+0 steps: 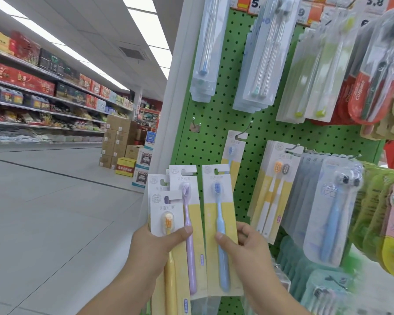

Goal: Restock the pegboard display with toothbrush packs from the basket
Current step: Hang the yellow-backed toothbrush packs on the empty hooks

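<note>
My left hand grips a fan of toothbrush packs: a yellow brush pack in front and a purple brush pack behind it. My right hand pinches a single blue brush pack by its middle, held upright just right of the fan. Both are in front of the green pegboard. One similar blue pack hangs on a hook just above the pack in my right hand. An empty hook sticks out at the board's left. The basket is out of view.
Clear toothbrush packs and red Colgate packs hang in the upper rows. Orange twin packs and a big blue brush pack hang to the right. A white post edges the board. An aisle with shelves and stacked cartons lies left.
</note>
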